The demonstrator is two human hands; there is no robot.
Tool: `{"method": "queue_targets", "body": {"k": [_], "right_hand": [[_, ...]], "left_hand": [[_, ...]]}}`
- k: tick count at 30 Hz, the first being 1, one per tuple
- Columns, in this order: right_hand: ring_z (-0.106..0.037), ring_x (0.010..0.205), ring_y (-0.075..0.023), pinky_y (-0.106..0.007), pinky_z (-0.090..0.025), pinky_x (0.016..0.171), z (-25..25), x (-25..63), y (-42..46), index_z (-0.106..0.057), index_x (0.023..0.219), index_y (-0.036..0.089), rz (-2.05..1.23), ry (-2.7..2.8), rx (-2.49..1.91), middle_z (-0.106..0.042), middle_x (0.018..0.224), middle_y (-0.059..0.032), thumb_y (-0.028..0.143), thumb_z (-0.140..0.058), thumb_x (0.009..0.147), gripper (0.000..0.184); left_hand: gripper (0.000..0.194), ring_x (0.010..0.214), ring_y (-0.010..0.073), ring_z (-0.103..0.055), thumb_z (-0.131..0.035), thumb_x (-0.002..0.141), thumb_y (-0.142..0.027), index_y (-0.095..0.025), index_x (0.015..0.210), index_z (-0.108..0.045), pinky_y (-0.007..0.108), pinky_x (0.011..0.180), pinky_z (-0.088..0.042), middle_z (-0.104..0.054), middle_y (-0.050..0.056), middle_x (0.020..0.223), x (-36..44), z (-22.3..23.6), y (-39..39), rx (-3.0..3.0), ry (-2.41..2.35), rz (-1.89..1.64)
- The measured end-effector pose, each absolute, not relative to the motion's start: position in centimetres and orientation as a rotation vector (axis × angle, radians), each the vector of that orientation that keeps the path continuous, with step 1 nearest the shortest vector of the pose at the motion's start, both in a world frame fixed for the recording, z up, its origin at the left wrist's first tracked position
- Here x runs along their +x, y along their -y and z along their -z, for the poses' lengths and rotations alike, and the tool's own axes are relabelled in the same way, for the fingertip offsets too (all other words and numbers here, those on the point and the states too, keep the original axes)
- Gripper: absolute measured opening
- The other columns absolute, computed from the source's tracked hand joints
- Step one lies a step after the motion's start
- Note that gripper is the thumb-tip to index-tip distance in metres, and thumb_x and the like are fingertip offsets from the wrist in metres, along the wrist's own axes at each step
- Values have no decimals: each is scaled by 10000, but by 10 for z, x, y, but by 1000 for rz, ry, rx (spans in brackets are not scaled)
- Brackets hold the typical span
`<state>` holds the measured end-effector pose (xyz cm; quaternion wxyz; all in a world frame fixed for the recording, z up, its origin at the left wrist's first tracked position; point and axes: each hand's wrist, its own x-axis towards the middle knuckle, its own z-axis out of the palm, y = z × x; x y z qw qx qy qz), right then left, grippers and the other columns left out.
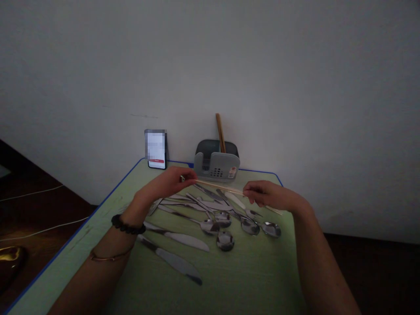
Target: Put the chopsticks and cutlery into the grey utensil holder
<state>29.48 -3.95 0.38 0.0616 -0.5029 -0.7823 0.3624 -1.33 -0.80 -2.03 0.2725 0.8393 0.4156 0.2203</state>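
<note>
A pair of pale chopsticks (219,186) stretches between my two hands above the cutlery. My left hand (173,180) pinches one end, its fingers closed. Near the other end my right hand (267,194) is closed round them, and their tips stick out past it to the right. Below lie several metal spoons (210,226), a fork (253,213) and table knives (179,261), partly overlapping. Behind the hands stands a grey cutlery holder (216,168) with brown chopsticks (221,133) upright in its back part.
A phone (156,148) with a lit screen leans upright against the pale wall (295,87), left of the holder. The green table (243,284) has a blue edge and meets the wall at the back. White cables (42,234) run over the dark floor at left.
</note>
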Motion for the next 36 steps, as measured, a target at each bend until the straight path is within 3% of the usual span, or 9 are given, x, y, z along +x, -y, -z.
{"method": "queue_targets", "body": {"k": [7, 11, 18, 24, 36], "right_hand": [[-543, 617, -119, -247, -441, 581, -2, 304, 38, -586, 840, 159, -1194, 2312, -1487, -613, 750, -28, 382, -453, 837, 259], [-571, 657, -132, -259, -475, 640, -1, 304, 36, -611, 894, 145, -1288, 2243, -1494, -627, 736, -28, 349, -544, 771, 247], [-582, 611, -129, -259, -489, 616, 2, 304, 35, -620, 799, 145, -1267, 2180, -1571, -618, 652, -17, 402, -564, 756, 267], [-599, 602, -125, -244, -501, 592, 10, 302, 33, -610, 798, 153, -1322, 2166, -1618, -651, 707, -21, 262, -547, 741, 139], [-612, 661, -158, -285, -497, 657, 4, 292, 34, -654, 790, 153, -1447, 2172, -1506, -667, 716, -27, 344, -604, 688, 222]], "left_hand": [[353, 594, 120, -549, -583, 771, -492, -154, 872, -597, 240, 556, -437, -632, 12, 713, -12, 31, 1, 1817, -1060, -899], [376, 596, 113, -568, -649, 718, -484, -152, 885, -591, 247, 583, -467, -647, 16, 749, -10, 30, 2, 1706, -1064, -1018], [408, 637, 123, -610, -729, 648, -439, -152, 909, -604, 260, 635, -505, -683, 16, 786, -11, 29, 1, 1513, -1106, -1093], [386, 664, 144, -629, -749, 624, -418, -143, 866, -629, 274, 649, -511, -692, 21, 749, 1, 31, 4, 1466, -1049, -1073], [337, 642, 143, -606, -703, 682, -442, -140, 822, -652, 265, 626, -503, -666, 26, 692, 7, 34, 3, 1490, -965, -1177]]}}
